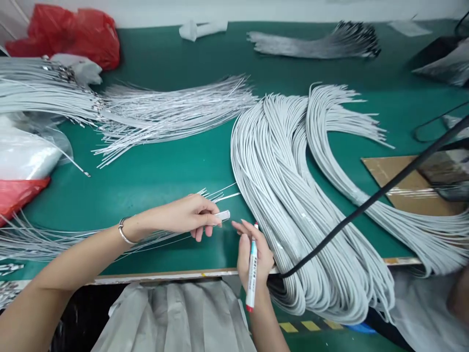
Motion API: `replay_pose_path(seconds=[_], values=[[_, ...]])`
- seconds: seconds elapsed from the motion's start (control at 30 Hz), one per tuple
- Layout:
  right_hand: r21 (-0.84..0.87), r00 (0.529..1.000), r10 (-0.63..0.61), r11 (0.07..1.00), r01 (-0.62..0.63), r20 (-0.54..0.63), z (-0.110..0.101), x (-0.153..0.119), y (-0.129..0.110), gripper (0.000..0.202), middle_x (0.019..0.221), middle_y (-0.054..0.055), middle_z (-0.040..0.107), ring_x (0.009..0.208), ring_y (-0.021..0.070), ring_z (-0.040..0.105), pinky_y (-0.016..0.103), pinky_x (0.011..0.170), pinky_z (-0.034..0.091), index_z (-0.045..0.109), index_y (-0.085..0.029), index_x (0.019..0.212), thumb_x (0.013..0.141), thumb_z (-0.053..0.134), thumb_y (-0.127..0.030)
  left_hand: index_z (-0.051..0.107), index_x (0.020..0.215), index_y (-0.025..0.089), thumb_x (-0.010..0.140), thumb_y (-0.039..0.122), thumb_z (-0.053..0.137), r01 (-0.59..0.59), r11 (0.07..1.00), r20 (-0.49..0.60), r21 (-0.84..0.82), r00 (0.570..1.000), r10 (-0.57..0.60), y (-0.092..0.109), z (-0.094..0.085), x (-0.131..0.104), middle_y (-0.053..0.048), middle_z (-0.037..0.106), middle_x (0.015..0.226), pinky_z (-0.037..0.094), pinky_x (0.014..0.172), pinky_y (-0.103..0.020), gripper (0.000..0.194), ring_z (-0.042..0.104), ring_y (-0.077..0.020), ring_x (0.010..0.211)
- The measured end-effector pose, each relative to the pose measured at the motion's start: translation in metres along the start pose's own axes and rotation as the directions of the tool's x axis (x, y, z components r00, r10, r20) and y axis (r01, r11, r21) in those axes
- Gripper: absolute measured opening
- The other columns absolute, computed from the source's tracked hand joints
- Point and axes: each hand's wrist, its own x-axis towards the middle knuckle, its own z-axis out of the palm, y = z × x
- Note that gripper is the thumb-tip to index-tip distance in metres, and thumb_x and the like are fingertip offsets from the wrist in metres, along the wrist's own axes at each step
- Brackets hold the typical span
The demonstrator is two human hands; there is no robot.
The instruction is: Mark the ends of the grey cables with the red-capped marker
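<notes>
Above the table's front part, my left hand (200, 215) pinches a small clear plastic piece (223, 215) between thumb and fingers. To its right, my right hand (258, 252) is curled around a white marker (252, 274) with red ends, which stands nearly upright against the palm. The two hands are a short gap apart. Beneath and behind my left hand lie thin grey wires (157, 239). A large bundle of looped grey cables (289, 186) rests just right of my right hand and hangs over the table edge.
A black cord (351, 215) crosses diagonally on the right, near cardboard (406, 186). More wire bundles (176, 110) lie behind my hands. At the left are red bags (76, 34) and clear plastic bags (27, 149). Part of another person (425, 303) shows at lower right.
</notes>
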Motion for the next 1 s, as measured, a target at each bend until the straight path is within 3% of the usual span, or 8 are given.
replay_pose_path(seconds=[0.1, 0.17, 0.27, 0.33, 0.53, 0.67, 0.77, 1.0], values=[[-0.062, 0.992, -0.069, 0.995, 0.076, 0.107, 0.008, 0.009, -0.007, 0.033, 0.111, 0.012, 0.070, 0.105, 0.0238, 0.066, 0.048, 0.097, 0.050, 0.053, -0.019, 0.124, 0.091, 0.048, -0.016, 0.058, 0.081, 0.014, 0.093, 0.044, 0.051, -0.033, 0.999, -0.013, -0.014, 0.999, 0.033, 0.011, -0.008, -0.006, -0.002, 0.064, 0.071, 0.047, 0.049, -0.017, 0.033, 0.060, -0.0084, 0.052], [-0.128, 0.957, -0.145, 0.975, 0.181, 0.252, 0.017, 0.014, -0.013, 0.043, 0.126, 0.016, 0.063, 0.127, 0.0310, 0.052, 0.053, 0.100, 0.046, 0.046, -0.018, 0.133, 0.090, 0.052, -0.019, 0.059, 0.080, 0.013, 0.092, 0.043, 0.052, -0.058, 0.998, -0.049, 0.008, 0.997, 0.058, 0.018, -0.015, -0.010, -0.002, 0.064, 0.070, 0.046, 0.049, -0.016, 0.033, 0.060, -0.0080, 0.052], [-0.176, 0.811, -0.222, 0.914, 0.367, 0.541, 0.030, 0.025, -0.026, 0.060, 0.139, 0.018, 0.052, 0.142, 0.0414, 0.024, 0.068, 0.102, 0.034, 0.035, -0.015, 0.142, 0.088, 0.057, -0.024, 0.061, 0.077, 0.012, 0.090, 0.042, 0.057, -0.098, 0.995, -0.105, 0.020, 0.989, 0.100, 0.032, -0.028, -0.015, -0.003, 0.066, 0.068, 0.046, 0.048, -0.016, 0.033, 0.058, -0.0072, 0.049], [-0.163, 0.749, -0.245, 0.890, 0.425, 0.615, 0.036, 0.034, -0.032, 0.061, 0.140, 0.018, 0.051, 0.142, 0.0421, 0.022, 0.071, 0.103, 0.030, 0.032, -0.015, 0.144, 0.088, 0.057, -0.024, 0.060, 0.075, 0.011, 0.088, 0.043, 0.059, -0.133, 0.991, -0.134, -0.009, 0.982, 0.130, 0.040, -0.037, -0.019, -0.004, 0.066, 0.066, 0.045, 0.046, -0.016, 0.034, 0.057, -0.0071, 0.047], [-0.008, 0.919, -0.254, 0.963, 0.269, 0.303, 0.033, 0.065, -0.035, 0.034, 0.123, 0.015, 0.064, 0.121, 0.0290, 0.057, 0.048, 0.096, 0.049, 0.051, -0.020, 0.127, 0.093, 0.047, -0.023, 0.060, 0.082, 0.012, 0.090, 0.039, 0.055, -0.236, 0.971, -0.331, 0.046, 0.913, 0.238, 0.052, -0.042, -0.030, 0.000, 0.064, 0.068, 0.043, 0.045, -0.016, 0.029, 0.056, -0.0055, 0.047], [0.123, 0.928, -0.237, 0.970, 0.210, 0.288, 0.032, 0.073, -0.043, 0.029, 0.112, 0.012, 0.069, 0.103, 0.0222, 0.067, 0.038, 0.090, 0.054, 0.055, -0.019, 0.120, 0.093, 0.046, -0.021, 0.061, 0.098, 0.013, 0.093, 0.032, 0.051, -0.267, 0.959, -0.442, 0.100, 0.851, 0.283, 0.056, -0.033, -0.032, 0.001, 0.063, 0.070, 0.042, 0.045, -0.016, 0.022, 0.054, -0.0043, 0.046], [0.062, 0.910, -0.250, 0.968, 0.244, 0.331, 0.036, 0.072, -0.051, 0.027, 0.107, 0.011, 0.070, 0.099, 0.0232, 0.067, 0.039, 0.086, 0.055, 0.060, -0.020, 0.116, 0.092, 0.048, -0.021, 0.055, 0.112, 0.015, 0.092, 0.027, 0.052, -0.298, 0.955, -0.440, 0.007, 0.856, 0.271, 0.059, -0.030, -0.034, 0.004, 0.063, 0.067, 0.038, 0.041, -0.015, 0.023, 0.051, -0.0043, 0.042], [0.145, 0.946, -0.245, 0.965, 0.217, 0.213, 0.043, 0.070, -0.051, 0.025, 0.104, 0.009, 0.071, 0.099, 0.0211, 0.068, 0.037, 0.089, 0.053, 0.060, -0.020, 0.114, 0.093, 0.047, -0.022, 0.050, 0.081, 0.014, 0.088, 0.032, 0.060, -0.367, 0.897, -0.344, -0.248, 0.899, 0.272, 0.058, -0.032, -0.038, 0.001, 0.065, 0.064, 0.036, 0.040, -0.016, 0.022, 0.050, -0.0038, 0.039]])
